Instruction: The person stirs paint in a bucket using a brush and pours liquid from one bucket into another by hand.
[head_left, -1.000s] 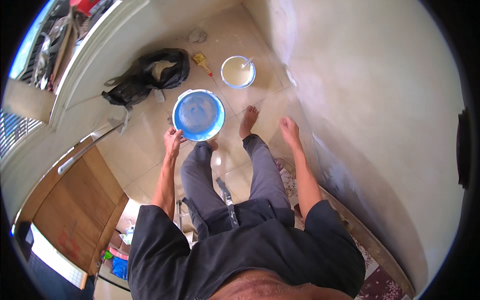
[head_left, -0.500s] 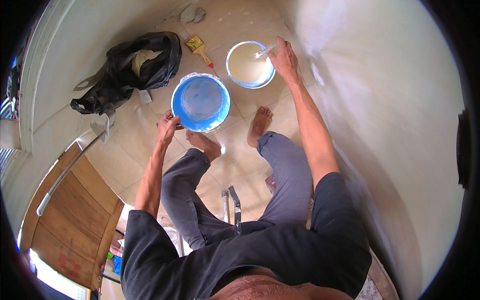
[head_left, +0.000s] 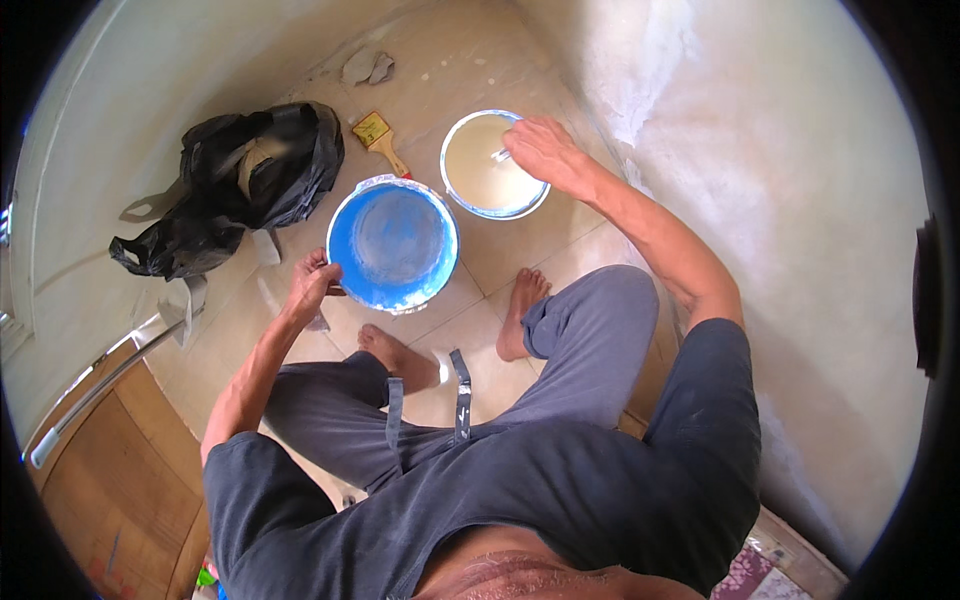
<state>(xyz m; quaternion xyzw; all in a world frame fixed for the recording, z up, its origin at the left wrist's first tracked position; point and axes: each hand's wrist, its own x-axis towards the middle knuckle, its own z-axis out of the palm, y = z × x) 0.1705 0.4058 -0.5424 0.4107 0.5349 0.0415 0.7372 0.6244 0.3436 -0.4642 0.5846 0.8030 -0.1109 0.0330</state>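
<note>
My left hand (head_left: 318, 277) grips the left rim of a blue bucket (head_left: 392, 240), whose inside is streaked with whitish residue. My right hand (head_left: 530, 148) is closed on a pale handle (head_left: 500, 155) inside the white bucket (head_left: 478, 176) of cream-coloured liquid; what the handle belongs to is hidden. The two buckets are side by side, the cream one higher up and to the right. A paint brush (head_left: 375, 135) with a wooden handle lies on the floor just above the blue bucket.
Left are a crumpled black plastic bag (head_left: 240, 180), a long-handled scraper (head_left: 100, 395) and a wooden panel (head_left: 135, 470). A grey rag (head_left: 365, 67) lies at the back. A wall (head_left: 770, 250) rises on the right. My bare feet (head_left: 525, 305) are on the tiled floor (head_left: 470, 400) below the buckets.
My right hand has reached forward from beside my leg to the cream bucket's handle. My body has sunk lower, knees spreading. My left hand still holds the blue bucket.
</note>
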